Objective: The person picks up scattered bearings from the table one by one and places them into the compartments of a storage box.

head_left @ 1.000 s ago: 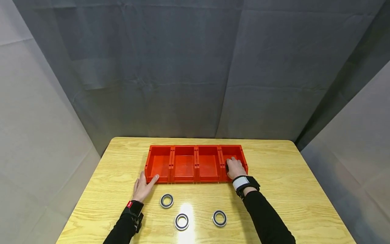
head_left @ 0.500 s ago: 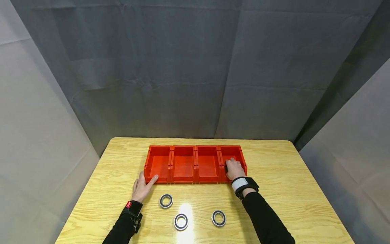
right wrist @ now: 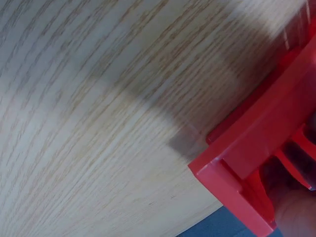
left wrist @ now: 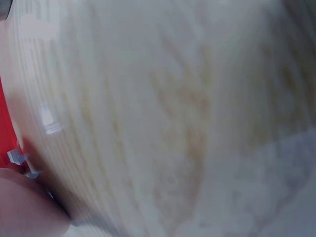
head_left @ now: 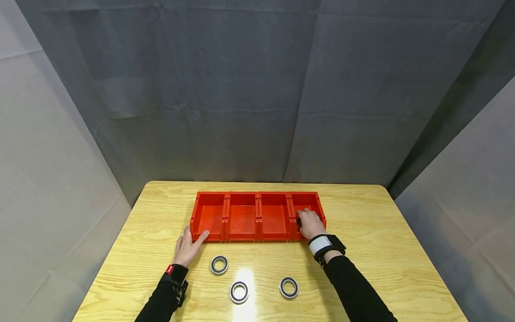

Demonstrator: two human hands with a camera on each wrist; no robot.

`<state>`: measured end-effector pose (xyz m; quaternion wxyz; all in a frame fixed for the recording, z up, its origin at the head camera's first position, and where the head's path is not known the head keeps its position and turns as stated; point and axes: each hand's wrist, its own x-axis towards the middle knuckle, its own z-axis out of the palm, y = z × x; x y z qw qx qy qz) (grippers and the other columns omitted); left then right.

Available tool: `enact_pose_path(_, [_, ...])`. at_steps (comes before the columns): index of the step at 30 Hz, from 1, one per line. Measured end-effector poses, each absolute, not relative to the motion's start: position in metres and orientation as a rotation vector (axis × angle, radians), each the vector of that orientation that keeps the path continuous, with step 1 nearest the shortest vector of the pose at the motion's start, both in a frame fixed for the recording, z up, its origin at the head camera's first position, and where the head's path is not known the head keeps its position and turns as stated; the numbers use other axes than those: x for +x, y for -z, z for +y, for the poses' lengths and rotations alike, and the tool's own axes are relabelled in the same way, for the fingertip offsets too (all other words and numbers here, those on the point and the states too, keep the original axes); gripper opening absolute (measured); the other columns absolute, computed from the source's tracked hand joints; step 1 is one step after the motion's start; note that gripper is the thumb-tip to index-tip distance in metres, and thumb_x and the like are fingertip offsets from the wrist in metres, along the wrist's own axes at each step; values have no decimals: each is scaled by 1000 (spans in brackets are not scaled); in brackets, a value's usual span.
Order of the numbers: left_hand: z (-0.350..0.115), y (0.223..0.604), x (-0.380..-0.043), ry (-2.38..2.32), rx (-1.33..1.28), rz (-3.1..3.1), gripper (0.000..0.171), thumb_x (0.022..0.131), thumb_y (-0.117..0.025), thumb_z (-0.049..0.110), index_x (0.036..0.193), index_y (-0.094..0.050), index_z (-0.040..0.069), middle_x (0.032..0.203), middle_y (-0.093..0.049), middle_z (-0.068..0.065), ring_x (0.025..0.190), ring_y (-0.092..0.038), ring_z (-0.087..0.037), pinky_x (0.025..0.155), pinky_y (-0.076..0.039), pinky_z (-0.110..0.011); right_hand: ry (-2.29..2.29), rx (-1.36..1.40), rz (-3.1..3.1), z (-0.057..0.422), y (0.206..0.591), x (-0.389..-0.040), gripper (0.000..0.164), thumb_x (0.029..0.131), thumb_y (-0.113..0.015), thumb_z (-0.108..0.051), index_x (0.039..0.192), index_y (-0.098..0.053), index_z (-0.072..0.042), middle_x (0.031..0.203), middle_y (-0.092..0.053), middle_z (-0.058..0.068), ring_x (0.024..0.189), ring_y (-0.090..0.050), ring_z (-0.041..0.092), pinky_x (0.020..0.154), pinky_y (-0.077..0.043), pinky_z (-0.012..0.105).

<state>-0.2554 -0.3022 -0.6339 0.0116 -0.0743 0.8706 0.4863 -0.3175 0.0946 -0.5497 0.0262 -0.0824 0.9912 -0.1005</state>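
A row of red bins (head_left: 259, 223) with open tops stands on the table. My left hand (head_left: 187, 250) rests against its front left corner, thumb over the front rim and the other fingers along the left side. In the rightmost compartment, my right hand (head_left: 311, 226) pinches a dark ring-like piece, probably a bearing (head_left: 299, 222), mostly hidden by the fingers. The right wrist view shows part of that hand (right wrist: 296, 212) behind the red wall (right wrist: 247, 143). Three ball bearings lie flat in front: one at left (head_left: 213, 265), one nearer (head_left: 232, 293), one at right (head_left: 282, 288).
The wooden table (head_left: 362, 250) extends past the bins on both sides. Grey cloth (head_left: 241, 112) hangs behind it, and pale cloth panels (head_left: 60, 179) stand left and right. The other three compartments show bare red floors.
My right wrist and forearm have shifted slightly to the right while the hand stays in the rightmost compartment. The left hand, bins and loose bearings keep their places.
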Motion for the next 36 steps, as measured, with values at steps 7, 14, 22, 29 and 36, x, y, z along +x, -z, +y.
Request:
enact_pose_path(7, [-303, 630, -254, -1498, -236, 2693, 82, 99, -53, 45, 155, -21, -5, 156, -32, -30, 149, -26, -45, 125, -3, -59, 409, -371, 3207, 99, 543, -312, 44, 81, -73, 7, 124, -66, 3, 124, -64, 25, 115, -61, 43, 100, -53, 54])
enact_pose_path(14, [-303, 626, -254, -1496, -246, 2663, 86, 100, -52, 45, 157, -15, -7, 162, -19, -32, 153, -16, -46, 126, 2, -57, 728, -283, 3411, 119, 543, -312, 38, 90, -70, -4, 127, -62, 4, 134, -56, 26, 129, -48, 44, 113, -42, 55])
enact_pose_path(22, [-302, 628, -254, -1490, -254, 2658, 85, 100, -53, 45, 156, -16, -7, 160, -25, -32, 151, -19, -47, 126, 2, -58, 1025, 100, 3154, 142, 556, -311, 62, 102, -52, -15, 154, -26, 8, 157, -29, 33, 145, -29, 49, 121, -27, 59])
enact_pose_path(29, [-302, 629, -253, -1508, -253, 2654, 84, 100, -53, 44, 156, -17, -7, 159, -26, -32, 151, -19, -47, 126, 3, -58, 1078, 128, 2992, 148, 564, -312, 62, 108, -38, -19, 157, -12, 10, 161, -22, 35, 149, -25, 50, 123, -22, 58])
enact_pose_path(36, [-303, 628, -255, -1494, -235, 2668, 82, 100, -53, 44, 156, -18, -7, 158, -29, -32, 150, -22, -47, 125, 2, -58, 1040, 133, 2997, 144, 564, -312, 50, 108, -36, -15, 152, -26, 9, 146, -46, 36, 132, -48, 52, 112, -39, 62])
